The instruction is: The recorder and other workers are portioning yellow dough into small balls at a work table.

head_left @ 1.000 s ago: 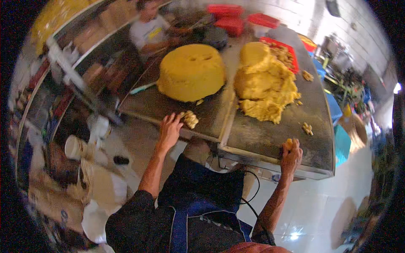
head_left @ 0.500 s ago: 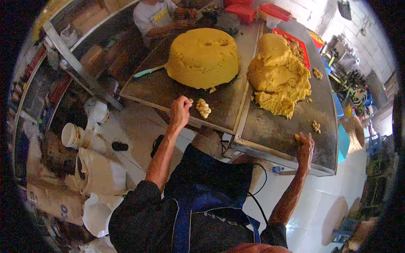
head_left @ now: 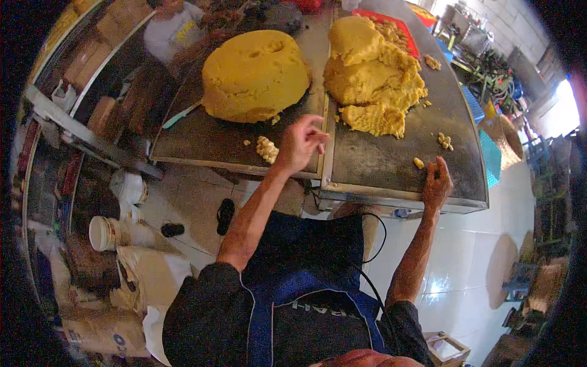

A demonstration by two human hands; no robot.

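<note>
My left hand hovers over the near edge of the table, its fingers loosely spread with nothing visible in them. Left of it lies a cluster of small pale lumps, with one tiny lump apart. My right hand is at the near right of the tabletop, fingers bent and a gap between thumb and forefinger. A small yellow dough piece lies just beside it. Beyond are a big rounded yellow dough mound and a rough, torn dough heap. Another little cluster of pieces sits past my right hand.
A knife with a pale turquoise handle lies by the rounded mound. A red tray of small lumps stands behind the torn heap, with more lumps beside it. Across the table is another person. White buckets stand at left.
My left hand has moved right, away from the pale cluster, and its fingers have spread. The yellow piece beside my right hand now shows apart from the fingers. The whole view has shifted.
</note>
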